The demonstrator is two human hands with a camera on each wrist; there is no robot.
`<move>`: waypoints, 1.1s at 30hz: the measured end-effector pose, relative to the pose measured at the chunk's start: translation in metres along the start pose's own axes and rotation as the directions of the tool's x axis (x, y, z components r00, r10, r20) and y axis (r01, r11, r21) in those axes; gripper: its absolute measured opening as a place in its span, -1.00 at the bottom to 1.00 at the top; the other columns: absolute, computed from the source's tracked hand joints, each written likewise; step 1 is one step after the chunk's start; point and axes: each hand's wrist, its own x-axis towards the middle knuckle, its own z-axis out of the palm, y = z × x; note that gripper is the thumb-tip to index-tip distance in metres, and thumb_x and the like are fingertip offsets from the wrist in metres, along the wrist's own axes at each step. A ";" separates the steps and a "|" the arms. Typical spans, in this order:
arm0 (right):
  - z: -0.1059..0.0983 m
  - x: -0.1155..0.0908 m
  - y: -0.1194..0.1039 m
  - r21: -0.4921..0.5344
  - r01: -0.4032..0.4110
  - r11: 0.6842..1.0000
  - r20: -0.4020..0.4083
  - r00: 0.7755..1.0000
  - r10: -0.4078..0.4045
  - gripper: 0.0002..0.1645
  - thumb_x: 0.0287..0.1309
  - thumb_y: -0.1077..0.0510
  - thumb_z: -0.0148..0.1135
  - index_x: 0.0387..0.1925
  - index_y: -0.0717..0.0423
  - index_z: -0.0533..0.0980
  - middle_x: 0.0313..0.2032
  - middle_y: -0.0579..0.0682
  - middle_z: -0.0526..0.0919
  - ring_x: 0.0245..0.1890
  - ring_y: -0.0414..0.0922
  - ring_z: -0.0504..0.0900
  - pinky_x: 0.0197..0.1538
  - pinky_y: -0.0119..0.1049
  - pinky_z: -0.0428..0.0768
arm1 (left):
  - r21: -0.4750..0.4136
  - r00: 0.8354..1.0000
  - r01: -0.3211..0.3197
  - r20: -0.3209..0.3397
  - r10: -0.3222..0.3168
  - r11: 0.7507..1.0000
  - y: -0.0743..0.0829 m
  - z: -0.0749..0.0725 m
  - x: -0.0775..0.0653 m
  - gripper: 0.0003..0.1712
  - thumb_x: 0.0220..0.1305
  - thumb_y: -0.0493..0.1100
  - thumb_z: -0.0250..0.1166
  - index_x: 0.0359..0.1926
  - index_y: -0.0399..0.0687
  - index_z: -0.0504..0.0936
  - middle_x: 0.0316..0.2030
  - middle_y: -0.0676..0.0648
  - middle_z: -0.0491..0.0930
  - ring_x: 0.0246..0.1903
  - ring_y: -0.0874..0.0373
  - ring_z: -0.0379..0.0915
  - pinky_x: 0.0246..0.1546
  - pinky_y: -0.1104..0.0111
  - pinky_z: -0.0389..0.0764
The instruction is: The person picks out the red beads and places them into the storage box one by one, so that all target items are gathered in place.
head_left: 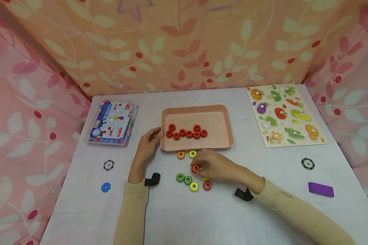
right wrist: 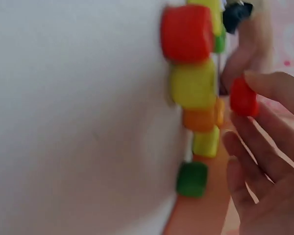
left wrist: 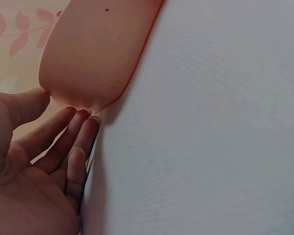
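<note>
My right hand (head_left: 217, 165) pinches a red ring bead (head_left: 195, 169) between thumb and fingertips, held off the table in the right wrist view. Loose beads lie around and below it: green ones (head_left: 180, 177), a yellow one (head_left: 194, 186), a red one (head_left: 207, 185) and an orange one (head_left: 180, 155). My left hand (head_left: 148, 144) holds the left edge of the pink tray (head_left: 202, 145), its thumb at the rim and its fingertips against the outer wall. Several red beads (head_left: 189, 134) lie inside the tray.
A clear box of coloured pieces (head_left: 113, 122) stands at back left, a vegetable puzzle board (head_left: 286, 115) at back right. Poker chips (head_left: 108, 165), a blue flower-shaped disc (head_left: 105, 187) and a purple block (head_left: 321, 189) lie toward the sides. Patterned curtains enclose the table.
</note>
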 end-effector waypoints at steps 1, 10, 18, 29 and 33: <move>-0.004 0.001 0.001 0.029 0.005 1.000 -0.036 0.999 -0.004 -0.66 0.06 0.10 0.51 -0.07 -0.07 0.68 -0.13 -0.30 0.64 -0.04 -0.20 0.54 0.13 -0.16 0.53 | -0.001 1.000 -0.001 0.001 0.001 1.000 0.000 0.000 0.000 -0.48 0.45 0.03 0.20 0.34 -0.05 0.50 0.20 -0.17 0.56 0.20 -0.03 0.42 0.26 0.10 0.32; -0.034 0.017 0.022 0.153 -0.038 0.987 -0.374 0.923 0.094 -0.58 0.01 0.29 0.52 -0.04 0.16 0.61 -0.13 -0.02 0.67 -0.14 0.00 0.59 -0.08 -0.08 0.58 | 0.004 1.000 0.006 -0.011 -0.006 1.000 -0.002 0.001 0.001 -0.48 0.45 0.04 0.21 0.33 -0.04 0.50 0.19 -0.15 0.56 0.18 -0.01 0.42 0.25 0.11 0.32; -0.038 0.026 0.041 0.187 -0.292 0.938 -0.449 0.824 0.346 -0.65 0.04 0.36 0.44 -0.09 0.26 0.59 -0.18 0.13 0.67 -0.36 -0.04 0.63 -0.32 -0.30 0.55 | -0.004 1.000 0.002 -0.014 -0.002 1.000 -0.002 0.002 0.000 -0.49 0.44 0.03 0.22 0.32 -0.03 0.51 0.17 -0.16 0.57 0.16 -0.01 0.44 0.22 0.13 0.33; -0.034 0.028 0.050 0.278 -0.265 0.923 -0.380 0.853 0.359 -0.59 0.08 0.45 0.36 0.01 0.34 0.57 -0.08 0.24 0.65 -0.20 0.05 0.72 -0.11 -0.16 0.69 | -0.006 1.000 -0.006 -0.018 0.006 1.000 -0.002 0.001 0.000 -0.50 0.45 0.00 0.21 0.32 -0.04 0.51 0.17 -0.16 0.57 0.15 -0.02 0.43 0.20 0.14 0.33; -0.036 0.025 0.050 0.327 -0.224 0.918 -0.375 0.861 0.343 -0.60 0.09 0.45 0.36 0.01 0.33 0.55 -0.06 0.25 0.66 -0.15 0.07 0.73 -0.08 -0.15 0.69 | -0.011 1.000 -0.006 -0.015 0.006 1.000 -0.002 0.001 0.000 -0.50 0.45 0.01 0.21 0.32 -0.04 0.51 0.18 -0.16 0.56 0.16 -0.02 0.43 0.22 0.12 0.32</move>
